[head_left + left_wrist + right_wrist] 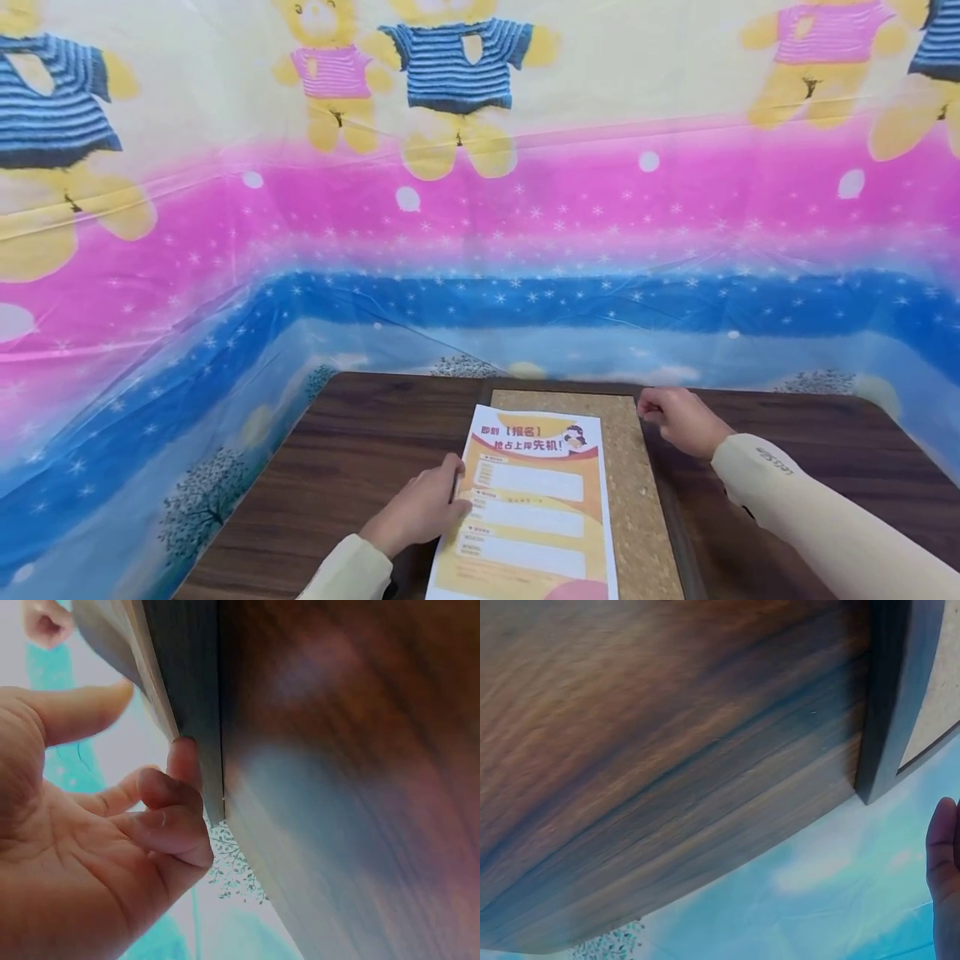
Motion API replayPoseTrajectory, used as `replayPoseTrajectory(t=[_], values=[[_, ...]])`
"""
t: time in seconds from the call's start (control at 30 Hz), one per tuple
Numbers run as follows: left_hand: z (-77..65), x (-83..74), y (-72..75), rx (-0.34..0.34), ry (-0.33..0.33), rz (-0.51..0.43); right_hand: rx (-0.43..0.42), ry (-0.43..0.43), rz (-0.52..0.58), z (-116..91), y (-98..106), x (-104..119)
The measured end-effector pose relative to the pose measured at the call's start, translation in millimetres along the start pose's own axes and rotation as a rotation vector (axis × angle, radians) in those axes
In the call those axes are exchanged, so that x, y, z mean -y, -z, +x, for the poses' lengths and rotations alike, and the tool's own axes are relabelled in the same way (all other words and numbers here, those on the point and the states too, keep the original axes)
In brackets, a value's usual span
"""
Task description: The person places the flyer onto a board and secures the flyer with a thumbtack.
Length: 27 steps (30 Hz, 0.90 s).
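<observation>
A printed sheet of paper, orange and yellow with white boxes, lies over a dark-framed cork board on the brown table. Its left edge is between the thumb and fingers of my left hand. From the left wrist view, the thumb of that hand is over the sheet's face, and a fingertip meets the edge beside the frame. My right hand has curled fingers near the board's upper right corner. Only part of the right hand enters the right wrist view; nothing visible is in its fingers.
Dark wood-grain table surface extends on both sides of the board. Behind and beside it hangs a cloth printed with bears, snowflakes and trees.
</observation>
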<state>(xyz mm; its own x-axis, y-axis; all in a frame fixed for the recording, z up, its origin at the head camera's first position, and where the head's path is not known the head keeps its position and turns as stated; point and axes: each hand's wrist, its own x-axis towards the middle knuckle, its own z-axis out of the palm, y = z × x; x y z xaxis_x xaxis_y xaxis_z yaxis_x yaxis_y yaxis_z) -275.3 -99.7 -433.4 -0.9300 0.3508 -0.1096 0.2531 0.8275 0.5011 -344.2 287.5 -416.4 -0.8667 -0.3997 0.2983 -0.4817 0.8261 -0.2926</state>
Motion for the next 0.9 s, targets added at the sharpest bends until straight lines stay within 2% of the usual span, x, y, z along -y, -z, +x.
replayPoseTrajectory(t=[0.13,0.27,0.5,0.67,0.9], values=[[-6.2,1.3,0.8,0.048,-0.064,0.051,0.017,-0.042,0.012,9.0,-4.3,3.2],[-12.3,-2.9,-0.2,0.038,-0.110,0.123,0.028,-0.063,0.008,16.8,-9.0,6.7],[-18.4,-16.8,-11.1,-0.002,-0.284,0.348,0.046,-0.081,0.026,26.2,-15.7,13.5],[-17.4,-23.8,-15.2,-0.032,-0.324,0.458,0.058,-0.045,0.033,31.4,-17.4,15.2],[-14.2,-32.2,-18.8,-0.036,-0.329,0.508,0.059,-0.014,-0.004,45.7,-21.0,19.5]])
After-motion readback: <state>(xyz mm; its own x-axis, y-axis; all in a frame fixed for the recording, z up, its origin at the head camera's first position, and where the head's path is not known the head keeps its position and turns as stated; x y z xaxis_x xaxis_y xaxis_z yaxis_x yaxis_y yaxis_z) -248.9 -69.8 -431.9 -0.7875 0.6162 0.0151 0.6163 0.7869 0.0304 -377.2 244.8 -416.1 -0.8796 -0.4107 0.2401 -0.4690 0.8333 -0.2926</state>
